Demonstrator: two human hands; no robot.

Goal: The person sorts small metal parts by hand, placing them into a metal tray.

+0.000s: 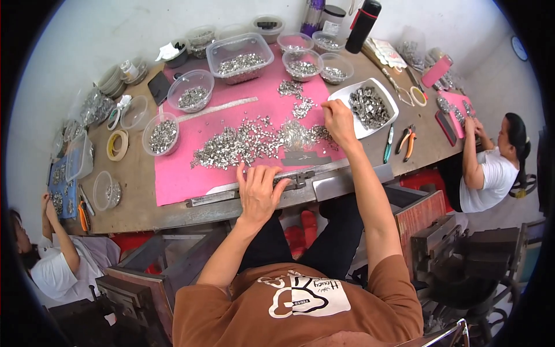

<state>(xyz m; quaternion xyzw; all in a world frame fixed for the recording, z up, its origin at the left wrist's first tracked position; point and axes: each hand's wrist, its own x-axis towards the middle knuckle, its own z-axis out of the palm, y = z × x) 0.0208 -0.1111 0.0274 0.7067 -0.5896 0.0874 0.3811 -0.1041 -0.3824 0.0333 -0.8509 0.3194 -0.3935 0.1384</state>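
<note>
Picking, prob.: L hand (260,188) loosely curled at long grey steel rail (214,199), R hand (340,120) bunched by white rect. tray (361,130). Either's grasp: can't tell. Next prob. needs fine pinch.

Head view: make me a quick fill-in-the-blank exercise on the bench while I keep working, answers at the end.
1. The mat under the big middle pile of metal pieces is ____.
2. The hand nearest the white tray is the person's ____ one.
3. The flask nearest the white tray is mostly ____.

Missing words: pink; right; black.
</note>
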